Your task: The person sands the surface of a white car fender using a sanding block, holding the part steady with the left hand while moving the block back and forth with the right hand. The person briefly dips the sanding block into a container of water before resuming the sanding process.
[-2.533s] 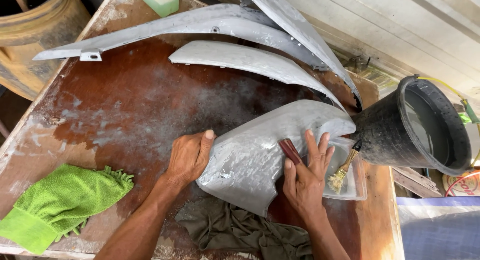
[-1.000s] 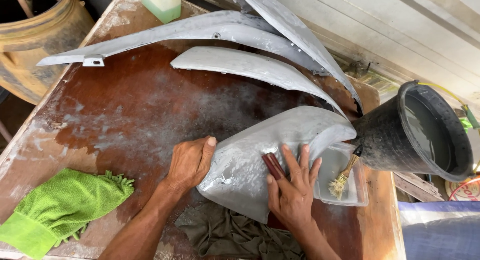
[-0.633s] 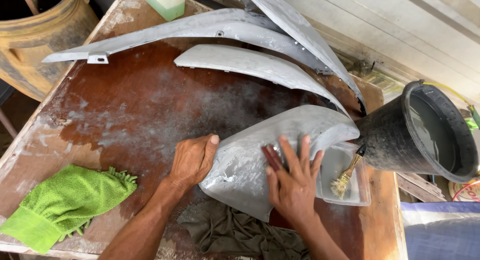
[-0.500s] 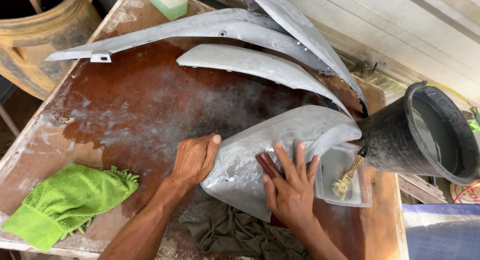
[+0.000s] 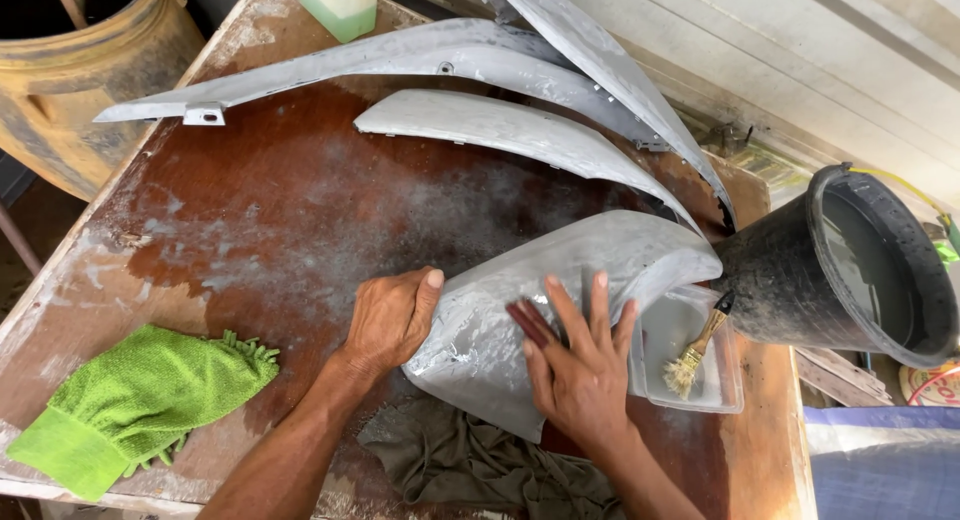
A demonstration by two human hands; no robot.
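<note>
Both hands lie flat: left hand [image 5: 388, 320] bracing the grey panel [image 5: 560, 300], right hand [image 5: 578, 365] pressing a sanding block [image 5: 530, 322] onto it.

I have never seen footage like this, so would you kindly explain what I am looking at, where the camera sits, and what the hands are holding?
There is no machine here: a person works with bare hands, filmed by a camera worn on the head and looking down at a worn wooden table. The left hand steadies the edge of a curved grey panel. The right hand presses a small dark red block flat against that panel. Two longer grey panels lie farther back. A green cloth lies at the left, a dark rag sits under the panel, and a brush rests in a clear tray beside a black bucket.
</note>
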